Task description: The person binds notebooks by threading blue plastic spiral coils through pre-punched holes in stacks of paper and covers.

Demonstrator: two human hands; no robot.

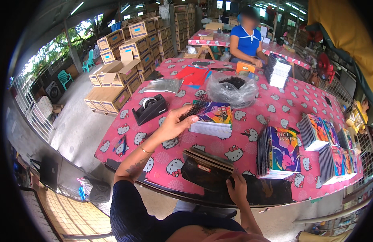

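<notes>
Black coils (199,105), one o'clock, left hand (177,122) gripping — I'd avoid tangles — right hand (238,189) at box (204,174), five o'clock, grip unclear.

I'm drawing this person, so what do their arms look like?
The left arm has a short, dark blue, crinkly sleeve, a thin golden bracelet and a forearm tattoo. The right arm shows no bracelet. Neither grip wears a glove.

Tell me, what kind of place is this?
Probably a workshop or packing area: colourful bound books stand in stacks on a pink table, with a tape dispenser nearby and cardboard boxes piled behind.
</notes>
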